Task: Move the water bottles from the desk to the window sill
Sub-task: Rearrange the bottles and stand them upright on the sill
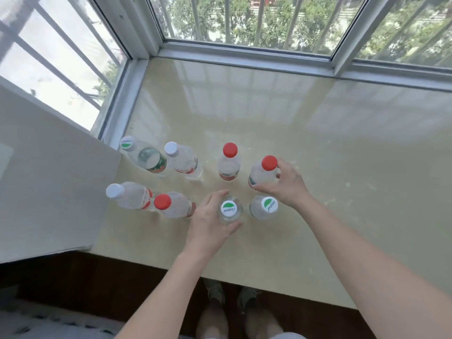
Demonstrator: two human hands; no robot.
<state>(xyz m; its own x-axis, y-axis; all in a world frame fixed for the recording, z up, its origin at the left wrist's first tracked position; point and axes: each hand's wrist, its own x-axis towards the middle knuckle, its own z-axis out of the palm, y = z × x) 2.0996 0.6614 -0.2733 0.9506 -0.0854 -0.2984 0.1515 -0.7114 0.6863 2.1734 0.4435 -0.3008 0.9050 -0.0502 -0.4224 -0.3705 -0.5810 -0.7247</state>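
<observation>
A red-capped clear plastic water bottle (265, 171) stands on the window sill, at the right end of the back row. The right hand (286, 185) grips its shoulder with curled fingers. Just in front, the left hand (208, 222) curves fingers and thumb round a green-and-white-capped clear plastic water bottle (228, 208) in the front row.

The glossy beige stone window sill (318, 148) fills a bay corner. White-framed windows (244, 51) with metal bars and trees behind them close it off at the back and left. A white wall block (49, 172) borders it on the left, and dark flooring (85, 277) lies below.

Six more capped clear bottles (184, 161) crowd close beside the two held ones, making two rows of four.

Every bottle stands upright, long axis vertical, cap uppermost.
</observation>
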